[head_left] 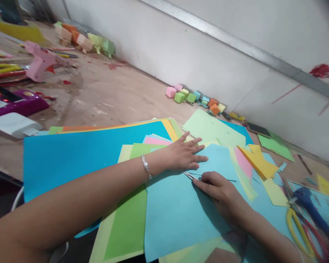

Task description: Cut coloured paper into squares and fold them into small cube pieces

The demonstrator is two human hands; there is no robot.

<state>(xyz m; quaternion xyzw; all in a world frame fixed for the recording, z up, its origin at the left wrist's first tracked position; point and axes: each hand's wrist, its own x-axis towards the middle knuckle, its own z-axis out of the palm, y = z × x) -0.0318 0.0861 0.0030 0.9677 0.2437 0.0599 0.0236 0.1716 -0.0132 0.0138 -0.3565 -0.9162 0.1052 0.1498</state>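
My left hand [186, 151] lies flat with its fingers spread on a light blue sheet of paper [175, 215]. A silver bracelet [145, 164] is on that wrist. Close below its fingertips, my right hand [218, 191] is closed around a slim, pointed silver tool [189, 176]; most of it is hidden in the fingers, so I cannot tell its exact kind. The tool's tip touches or nearly touches the light blue sheet, beside a thin dark slit or edge. Under the sheet are green paper [128, 223] and a large bright blue sheet [71, 160].
Folded yellow paper [257, 160] and scraps lie right, near yellow-handled scissors [298, 232]. Small paper cubes [181, 95] line the wall, with a dark phone [259, 129] farther right. At left are a pink glue gun [40, 60], a purple device [22, 102] and a white adapter [13, 124].
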